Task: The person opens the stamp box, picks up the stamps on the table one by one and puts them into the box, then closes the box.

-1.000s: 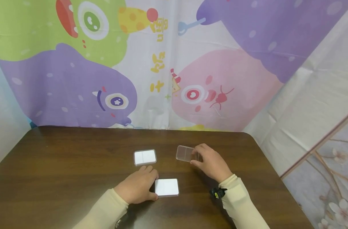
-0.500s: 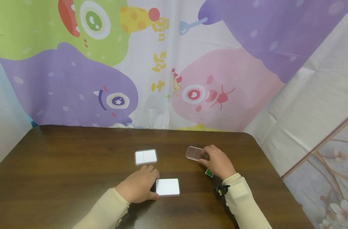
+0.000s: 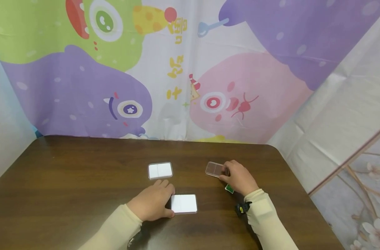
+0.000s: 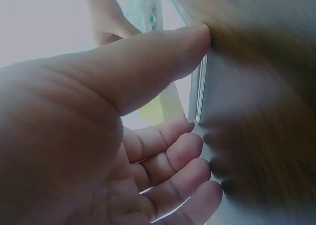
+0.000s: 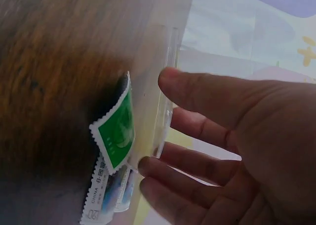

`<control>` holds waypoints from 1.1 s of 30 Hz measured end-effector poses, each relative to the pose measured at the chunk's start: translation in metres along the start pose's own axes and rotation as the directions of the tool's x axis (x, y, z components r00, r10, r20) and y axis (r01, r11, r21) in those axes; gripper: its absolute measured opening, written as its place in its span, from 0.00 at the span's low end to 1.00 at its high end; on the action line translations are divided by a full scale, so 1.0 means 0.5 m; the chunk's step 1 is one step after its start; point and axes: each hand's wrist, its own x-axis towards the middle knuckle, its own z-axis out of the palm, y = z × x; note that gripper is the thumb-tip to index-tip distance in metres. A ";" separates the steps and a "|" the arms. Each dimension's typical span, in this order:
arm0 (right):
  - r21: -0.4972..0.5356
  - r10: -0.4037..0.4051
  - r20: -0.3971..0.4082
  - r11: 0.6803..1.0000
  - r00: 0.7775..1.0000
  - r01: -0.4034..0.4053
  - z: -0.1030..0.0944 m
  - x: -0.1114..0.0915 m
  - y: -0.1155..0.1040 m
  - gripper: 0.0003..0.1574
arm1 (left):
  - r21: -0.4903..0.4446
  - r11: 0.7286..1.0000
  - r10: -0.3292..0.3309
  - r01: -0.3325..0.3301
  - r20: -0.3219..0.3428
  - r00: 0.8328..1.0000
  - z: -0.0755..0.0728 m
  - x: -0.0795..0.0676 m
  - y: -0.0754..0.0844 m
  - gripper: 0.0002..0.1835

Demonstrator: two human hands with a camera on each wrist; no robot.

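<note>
My right hand [image 3: 239, 177] holds a clear plastic cover [image 3: 212, 168] by its right end, thumb on one edge and fingers on the other. The cover lies at or close to the table surface; I cannot tell whether it touches. Under the palm shows a green stamp [image 5: 118, 131] with a perforated white edge, with another stamp [image 5: 95, 198] marked CHINA beside it. My left hand [image 3: 152, 201] grips the left end of a flat clear case [image 3: 184, 203] with a white insert, thumb on the near edge and index finger at the far one.
Beyond the left hand lies a second clear case [image 3: 160, 170] with a white insert. Everything rests on a dark wooden table [image 3: 83, 173]. A cartoon-printed curtain [image 3: 164, 69] hangs along the far edge.
My right hand has moved to the right with the clear cover, mostly in the first half second. The green stamp has come into view below it. My left hand keeps its hold.
</note>
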 end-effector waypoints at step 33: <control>0.012 -0.122 -0.099 0.992 0.988 0.124 -0.062 -0.017 -0.022 0.12 | -0.002 1.000 0.014 -0.014 -0.008 1.000 -0.001 -0.001 0.000 0.27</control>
